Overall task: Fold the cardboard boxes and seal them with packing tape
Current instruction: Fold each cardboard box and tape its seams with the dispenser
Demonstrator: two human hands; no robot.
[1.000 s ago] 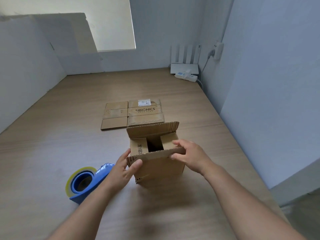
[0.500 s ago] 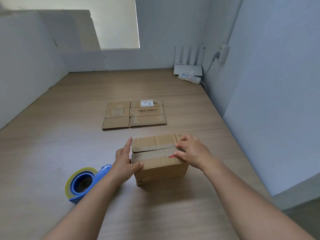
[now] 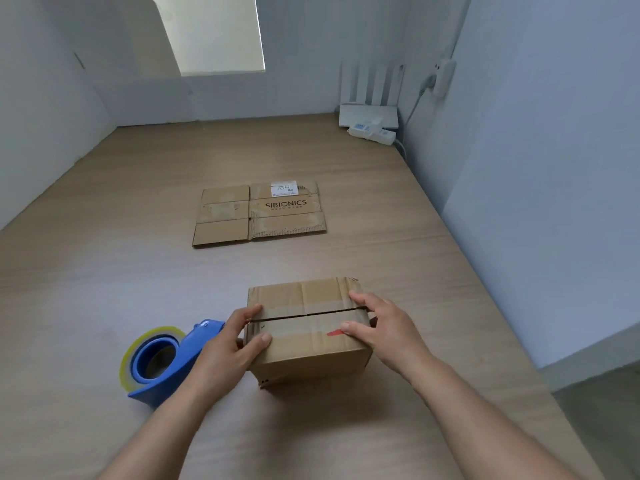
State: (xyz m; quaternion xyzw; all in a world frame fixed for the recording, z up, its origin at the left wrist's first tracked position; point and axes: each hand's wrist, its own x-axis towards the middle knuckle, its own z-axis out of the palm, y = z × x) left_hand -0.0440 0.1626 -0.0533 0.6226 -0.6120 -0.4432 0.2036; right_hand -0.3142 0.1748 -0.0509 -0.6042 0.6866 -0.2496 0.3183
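Pressing the two top flaps shut, I have my left hand [image 3: 221,351] curled over the left end of the cardboard box [image 3: 304,341], thumb on the near flap and forefinger on the far one, so neither springs up. My right hand [image 3: 388,330] mirrors it at the right end, thumb and fingers bent over the top and straddling the seam [image 3: 311,315], which shows as a thin dark gap between the flaps. Both hands hold only the box. It sits toward the near edge of the table [image 3: 104,271], right of middle, square to me, which I judge leaves the seam lying crosswise, ready for a strip of tape. The tape dispenser [image 3: 162,368] lies just beside my left wrist, near the box's left end, close enough that I should be able to free one hand for it while the other keeps the flaps down. The flattened box [image 3: 259,214] waits at the table's middle, well apart, out of the way until this one is sealed. No tape crosses the seam yet.
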